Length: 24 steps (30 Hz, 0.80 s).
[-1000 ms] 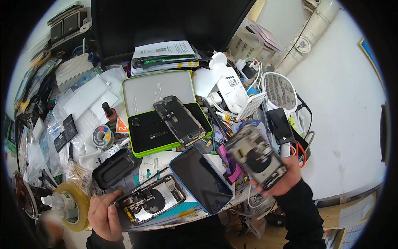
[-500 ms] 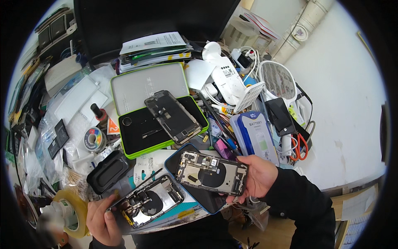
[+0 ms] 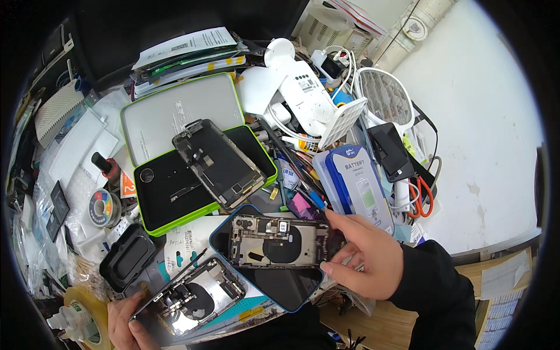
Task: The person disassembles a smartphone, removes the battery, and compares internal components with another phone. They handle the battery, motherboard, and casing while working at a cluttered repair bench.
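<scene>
My left hand grips the lower left end of an opened phone housing, tilted near the bench's front edge. Its silvery inside and a dark round pad show. In my right hand is the right end of a second opened phone housing, pinched between thumb and fingers. That one has a circuit board along its top and a black disc in the middle. It hangs over, or rests on, a dark phone with a blue rim; I cannot tell which. A detached phone screen lies across the green-edged case.
Left of the case stand a solder reel, a dark-capped bottle and a black plastic tray. A blue-and-white battery box, orange-handled scissors and a white racket crowd the right side. Tape sits lower left.
The whole scene has shifted left in view. My right hand has changed its hold, from cupped under the second housing to pinching its right end. The left hand keeps its hold.
</scene>
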### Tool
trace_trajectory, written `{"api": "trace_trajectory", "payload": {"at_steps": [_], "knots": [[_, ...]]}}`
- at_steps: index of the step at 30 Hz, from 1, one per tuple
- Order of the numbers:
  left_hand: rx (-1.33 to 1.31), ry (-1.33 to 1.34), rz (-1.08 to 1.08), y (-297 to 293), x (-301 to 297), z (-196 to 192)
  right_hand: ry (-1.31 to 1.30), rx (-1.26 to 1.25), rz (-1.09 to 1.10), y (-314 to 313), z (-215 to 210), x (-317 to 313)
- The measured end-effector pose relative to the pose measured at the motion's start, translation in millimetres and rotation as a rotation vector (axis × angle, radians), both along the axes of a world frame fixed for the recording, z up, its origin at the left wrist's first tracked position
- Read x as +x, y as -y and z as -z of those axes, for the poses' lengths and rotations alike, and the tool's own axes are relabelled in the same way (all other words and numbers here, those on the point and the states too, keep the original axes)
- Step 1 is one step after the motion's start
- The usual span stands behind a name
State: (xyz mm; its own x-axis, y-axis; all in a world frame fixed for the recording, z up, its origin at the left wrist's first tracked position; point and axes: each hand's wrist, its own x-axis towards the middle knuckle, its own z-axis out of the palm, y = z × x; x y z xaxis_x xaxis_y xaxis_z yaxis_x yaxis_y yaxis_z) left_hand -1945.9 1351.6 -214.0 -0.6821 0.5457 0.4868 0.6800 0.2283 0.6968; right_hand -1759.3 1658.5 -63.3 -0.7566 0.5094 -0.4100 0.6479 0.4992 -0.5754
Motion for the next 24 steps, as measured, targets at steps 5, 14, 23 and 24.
{"api": "trace_trajectory", "payload": {"at_steps": [5,14,23,24], "knots": [[-0.026,0.023,0.024,1,-2,-2,-0.155,-0.105,-0.145,-3,-2,-8],[-0.077,0.034,0.026,2,-5,2,-0.036,-0.988,0.336,-11,20,-35],[-0.106,0.030,0.016,2,-5,1,-0.043,-0.903,0.250,-4,17,-32],[-0.103,0.032,0.017,1,-5,1,-0.046,-0.913,0.256,-5,18,-32]]}}
